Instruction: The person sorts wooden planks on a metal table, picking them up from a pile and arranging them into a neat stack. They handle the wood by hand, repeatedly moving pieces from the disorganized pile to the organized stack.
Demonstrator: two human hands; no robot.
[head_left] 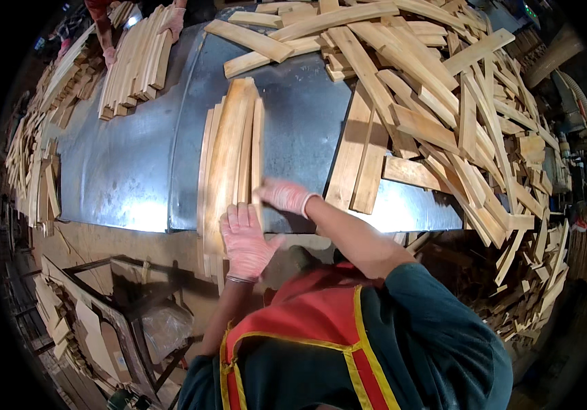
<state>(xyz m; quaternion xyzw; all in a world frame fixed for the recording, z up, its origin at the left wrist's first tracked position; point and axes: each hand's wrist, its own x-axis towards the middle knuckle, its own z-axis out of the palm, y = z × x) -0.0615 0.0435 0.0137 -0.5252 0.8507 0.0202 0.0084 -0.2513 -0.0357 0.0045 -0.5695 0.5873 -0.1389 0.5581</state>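
Observation:
A bundle of long, pale wooden boards (228, 147) lies lengthwise before me on the metal tabletop, its near ends reaching over the front edge. One wider board rests on top of the others. My left hand (247, 247), in a pinkish-white glove, lies flat with fingers stretched over the near end of the bundle. On the bundle's right side, my right hand (285, 195), gloved alike, has its fingers bent and closed at the edge of the rightmost wooden board (258, 143). Its fingertips are partly hidden against the wood.
A large jumbled heap of boards (437, 102) covers the table's right and far side. Far left, another person's gloved hands (172, 24) hold a row of boards (136, 61). More boards (47, 181) are piled at the left edge. A dark metal frame (119, 318) stands below left.

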